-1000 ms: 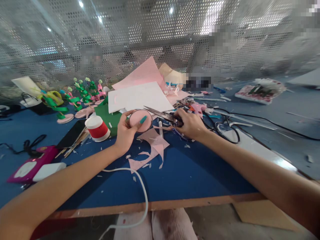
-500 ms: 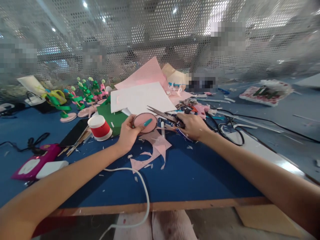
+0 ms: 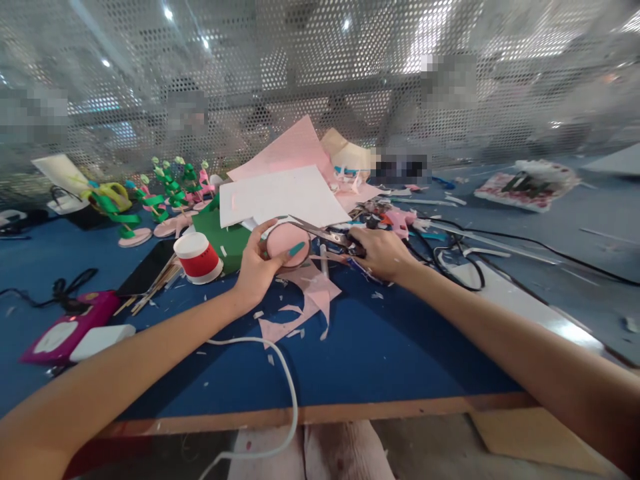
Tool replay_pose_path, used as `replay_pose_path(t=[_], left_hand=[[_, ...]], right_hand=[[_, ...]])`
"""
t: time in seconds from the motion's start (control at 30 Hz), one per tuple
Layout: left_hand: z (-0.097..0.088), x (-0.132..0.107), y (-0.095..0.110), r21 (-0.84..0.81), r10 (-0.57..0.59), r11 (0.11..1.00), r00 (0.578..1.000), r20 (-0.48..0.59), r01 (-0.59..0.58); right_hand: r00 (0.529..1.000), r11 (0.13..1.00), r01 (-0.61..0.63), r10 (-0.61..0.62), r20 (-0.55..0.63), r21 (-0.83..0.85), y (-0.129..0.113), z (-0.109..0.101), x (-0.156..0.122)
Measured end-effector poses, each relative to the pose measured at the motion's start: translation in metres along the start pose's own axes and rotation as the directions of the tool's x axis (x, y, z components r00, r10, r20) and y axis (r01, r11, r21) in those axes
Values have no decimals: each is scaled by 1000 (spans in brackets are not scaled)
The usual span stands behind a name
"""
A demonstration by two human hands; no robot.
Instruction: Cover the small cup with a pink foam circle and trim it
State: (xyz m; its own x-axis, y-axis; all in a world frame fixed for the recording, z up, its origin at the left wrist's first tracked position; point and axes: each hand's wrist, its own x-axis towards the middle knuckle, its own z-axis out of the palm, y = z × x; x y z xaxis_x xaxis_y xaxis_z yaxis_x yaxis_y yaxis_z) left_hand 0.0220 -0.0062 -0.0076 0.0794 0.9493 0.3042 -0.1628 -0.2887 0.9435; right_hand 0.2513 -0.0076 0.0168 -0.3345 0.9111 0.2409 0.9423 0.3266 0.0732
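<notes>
Presently, no writing is proving legible: any print on the red cup [image 3: 197, 257] with its white band is too small to read, and several patches behind the perforated screen [image 3: 320, 80] are showing only as blurred blocks.

One left hand [image 3: 255, 267] is clamping one pink disc [image 3: 286, 241], fingers behind it and the thumb, with a teal nail, pressing across its face. The disc is being held just above the blue table [image 3: 390, 333], in front of the white sheet [image 3: 280, 197]. One right hand [image 3: 377, 253] is closing around the handles of one pair of scissors [image 3: 320, 233]. The handles are lying hidden inside the fist, and the blades are standing slightly apart, meeting the disc's upper edge.

Pink offcuts [image 3: 305, 297] are lying directly below the disc, overlapping too much to count. One green sheet [image 3: 223, 237] is sitting partly under the white sheet, and one pink sheet [image 3: 295, 147] is leaning behind it. The green-ribbon figures [image 3: 150, 207] on pink bases are crowding together at the left, their number not being countable. One white cable [image 3: 280, 373] is running off the table's near edge and out of view. Black cables [image 3: 450, 260] are looping beside the right wrist. One magenta object [image 3: 65, 327] is lying at the left, its nature unclear
</notes>
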Motion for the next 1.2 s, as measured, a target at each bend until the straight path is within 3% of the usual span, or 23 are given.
replay_pose_path(t=[0.3, 0.6, 1.0, 1.2], left_hand=[[4, -4, 10, -39, -144, 989, 988, 47, 146], [4, -5, 10, 18, -135, 991, 990, 31, 134], [5, -2, 9, -21, -187, 982, 982, -19, 187], [3, -1, 5, -67, -154, 986, 987, -46, 151]], right_hand=[[998, 1000, 26, -26, -60, -2, 2, 2, 0], [998, 1000, 25, -24, -60, 16, 1, 3, 1], [1000, 1000, 21, -21, -12, -6, -2, -2, 1], [1000, 1000, 20, -20, 1, -8, -2, -1, 1]])
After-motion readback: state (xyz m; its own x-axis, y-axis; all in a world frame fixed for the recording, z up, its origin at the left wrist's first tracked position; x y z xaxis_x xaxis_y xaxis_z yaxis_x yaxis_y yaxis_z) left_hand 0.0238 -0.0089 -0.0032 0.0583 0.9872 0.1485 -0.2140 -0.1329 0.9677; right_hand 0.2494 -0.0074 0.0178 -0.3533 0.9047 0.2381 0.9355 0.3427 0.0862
